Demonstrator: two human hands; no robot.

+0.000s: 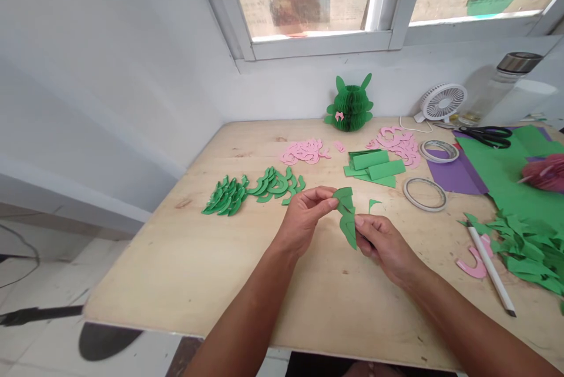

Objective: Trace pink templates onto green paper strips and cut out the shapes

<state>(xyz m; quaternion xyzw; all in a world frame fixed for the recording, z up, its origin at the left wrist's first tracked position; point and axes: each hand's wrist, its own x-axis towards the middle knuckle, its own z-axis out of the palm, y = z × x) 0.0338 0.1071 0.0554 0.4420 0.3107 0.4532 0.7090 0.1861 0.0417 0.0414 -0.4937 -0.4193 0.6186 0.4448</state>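
Observation:
Between both hands, above the middle of the table, is a piece of green paper [347, 225] with curved cut edges and a narrow middle. The thumb and fingers of my left hand [306, 212] pinch its upper left part. At its right edge my right hand [385, 242] is closed on the same paper, with some fingertips hidden behind it. A small green scrap [373, 203] lies just beyond my right hand. Left of my hands are two groups of curved green cutouts, one in a neat pile [225, 196] and one looser [275, 183].
Folded green strips [374, 165], pink cutouts [304, 151] and two tape rolls [425, 194] lie farther back. A green paper figure [351, 108] and a fan [443, 102] stand by the wall. Scissors [487, 135], a white pen [491, 269] and green scraps [529, 248] are at right.

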